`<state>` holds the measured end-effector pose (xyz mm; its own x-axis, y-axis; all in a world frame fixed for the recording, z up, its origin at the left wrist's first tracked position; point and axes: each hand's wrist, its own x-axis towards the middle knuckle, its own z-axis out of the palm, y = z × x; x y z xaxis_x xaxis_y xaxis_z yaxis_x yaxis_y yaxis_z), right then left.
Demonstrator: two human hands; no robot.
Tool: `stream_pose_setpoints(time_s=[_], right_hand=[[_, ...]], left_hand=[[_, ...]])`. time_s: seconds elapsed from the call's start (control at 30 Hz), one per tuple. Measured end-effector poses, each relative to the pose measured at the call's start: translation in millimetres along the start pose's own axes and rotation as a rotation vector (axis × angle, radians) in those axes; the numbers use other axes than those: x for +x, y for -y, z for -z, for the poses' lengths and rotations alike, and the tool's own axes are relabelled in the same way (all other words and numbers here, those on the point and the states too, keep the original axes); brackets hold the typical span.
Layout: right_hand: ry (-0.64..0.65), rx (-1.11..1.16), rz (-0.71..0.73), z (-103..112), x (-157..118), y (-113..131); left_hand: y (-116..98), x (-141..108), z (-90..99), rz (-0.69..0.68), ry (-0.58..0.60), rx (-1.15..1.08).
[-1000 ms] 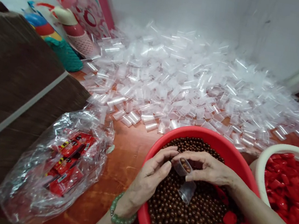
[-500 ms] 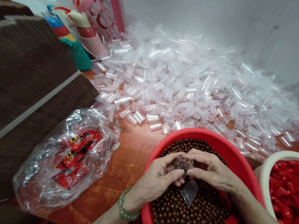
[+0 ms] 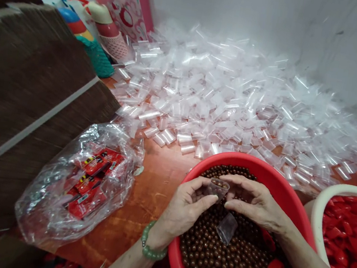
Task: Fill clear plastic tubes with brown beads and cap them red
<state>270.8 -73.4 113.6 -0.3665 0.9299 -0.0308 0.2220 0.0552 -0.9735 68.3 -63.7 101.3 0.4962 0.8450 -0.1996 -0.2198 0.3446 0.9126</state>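
One clear cup of brown balls hangs over the red basin, pinched by the fingers of my left hand. My right hand stands just beside it, fingers parted, empty. I judge a slack left pinch could tip it and spill balls.

The light is cool, soft and rather dim, leaving the wall a flat grey that darkens in the upper right corner. White glare streaks the heap of clear sleeves and the crumpled plastic bag, while a pale sheen lies on the desk. Many brown balls carry pinpoint highlights (clearest on the nearer ones). The brown stack looks dark, smeared and stretched toward the left edge; the farthest sleeves blur into haze.
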Motion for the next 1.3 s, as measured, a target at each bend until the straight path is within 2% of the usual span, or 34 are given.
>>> stream_pose_setpoints(time_s=[0.2, 0.6, 0.7, 0.87, 1.13, 1.3], right_hand=[[-0.047, -0.109, 0.063, -0.7, 0.6, 0.7], [0.001, -0.305, 0.295, -1.4, 5.7, 2.0], [0.0, -0.345, 0.292, -1.9, 5.6, 1.5], [0.068, -0.445, 0.279, -3.8, 3.3, -1.1], [0.081, -0.507, 0.244, -4.5, 1.1, -6.5], [0.106, -0.447, 0.277, -3.8, 2.3, -4.9]], left_hand=[[1.4, 0.2, -2.6, 0.035, 0.05, -0.114], [5.8, -0.5, 1.5, -0.053, 0.093, 0.068], [5.9, -1.0, 2.5, -0.047, 0.078, 0.115], [5.0, -0.9, 2.9, -0.04, 0.044, 0.154], [0.8, 1.1, 0.1, 0.054, 0.129, -0.097], [0.1, 1.1, 1.1, 0.01, 0.114, -0.075]])
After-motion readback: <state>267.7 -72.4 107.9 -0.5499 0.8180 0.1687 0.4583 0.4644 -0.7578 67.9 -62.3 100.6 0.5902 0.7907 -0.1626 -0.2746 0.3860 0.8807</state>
